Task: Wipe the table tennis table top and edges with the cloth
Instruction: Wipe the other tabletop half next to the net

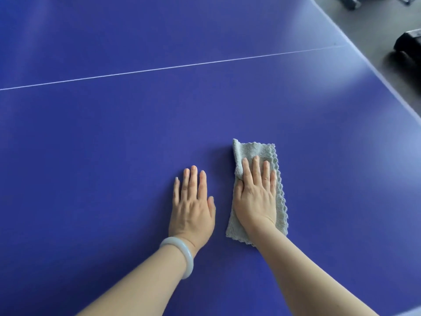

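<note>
The surface (114, 133) is a smooth, deep blue table tennis top with a soft sheen and pale patches of reflected light toward its right edge. A thin white line (159, 70) runs straight across it and meets that edge, which carries a pale border.

The cloth (255, 149) is a grey-green, nubbly pile fabric with a scalloped, stitched hem. It is folded into a long rectangle and lies flat on the surface, well in from the right edge and on the near side of the white line. Its far left corner is rucked up into a soft ridge.

The right hand (256, 197) lies palm down on the cloth, fingers straight and close together, pressing it against the surface, with the thumb alongside the rucked ridge.

The left hand (193, 206) lies palm down on the bare surface just beside the cloth and apart from it, fingers straight and slightly spread. Its wrist bears a smooth, pale, translucent bangle (185, 254) of rounded section.

Beyond the right edge is a matte grey floor (373, 28) with a dark, blocky object (407, 41), too blurred to identify.
</note>
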`<state>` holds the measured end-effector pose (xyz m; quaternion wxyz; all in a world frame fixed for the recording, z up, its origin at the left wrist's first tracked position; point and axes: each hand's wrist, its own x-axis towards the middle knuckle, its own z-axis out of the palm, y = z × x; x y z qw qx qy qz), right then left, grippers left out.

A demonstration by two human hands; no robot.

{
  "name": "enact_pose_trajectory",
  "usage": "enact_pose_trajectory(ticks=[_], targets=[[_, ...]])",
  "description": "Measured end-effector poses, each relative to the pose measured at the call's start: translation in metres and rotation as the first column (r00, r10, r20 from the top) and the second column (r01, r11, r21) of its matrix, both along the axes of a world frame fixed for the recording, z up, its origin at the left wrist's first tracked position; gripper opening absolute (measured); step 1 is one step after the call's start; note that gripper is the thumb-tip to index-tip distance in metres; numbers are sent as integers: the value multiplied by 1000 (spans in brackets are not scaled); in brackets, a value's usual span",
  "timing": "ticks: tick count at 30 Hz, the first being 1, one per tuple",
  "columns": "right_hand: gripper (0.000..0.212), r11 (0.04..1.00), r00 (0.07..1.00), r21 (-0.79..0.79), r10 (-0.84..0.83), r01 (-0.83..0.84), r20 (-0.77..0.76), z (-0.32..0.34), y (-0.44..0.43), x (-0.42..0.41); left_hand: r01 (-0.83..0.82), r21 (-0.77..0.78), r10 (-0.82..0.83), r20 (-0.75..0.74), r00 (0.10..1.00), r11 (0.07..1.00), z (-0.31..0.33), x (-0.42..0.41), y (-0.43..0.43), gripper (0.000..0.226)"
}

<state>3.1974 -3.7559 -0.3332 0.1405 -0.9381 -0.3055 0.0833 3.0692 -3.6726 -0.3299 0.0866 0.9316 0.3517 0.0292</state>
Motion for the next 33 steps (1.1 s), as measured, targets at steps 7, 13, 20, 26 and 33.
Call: enact_pose_trajectory(ticks=[7, 13, 20, 26, 33], targets=[[55, 969, 967, -9, 245, -245, 72, 5, -69, 12, 4, 16, -3, -34, 999, 1000, -5, 0, 2, 63], [61, 997, 997, -16, -73, 74, 40, -1, -29, -33, -9, 23, 10, -54, 998, 1000, -2, 2, 2, 65], [53, 982, 983, 61, 177, -180, 53, 7, -89, -17, -1, 28, 2, -43, 999, 1000, -3, 0, 0, 63], [61, 920, 920, 19, -391, 391, -3, 6, -68, -28, 4, 32, -2, -55, 999, 999, -3, 1, 0, 64], [53, 889, 895, 110, 444, -445, 36, 6, -156, -54, 6, 22, -7, 11, 1000, 1000, -5, 0, 1, 61]])
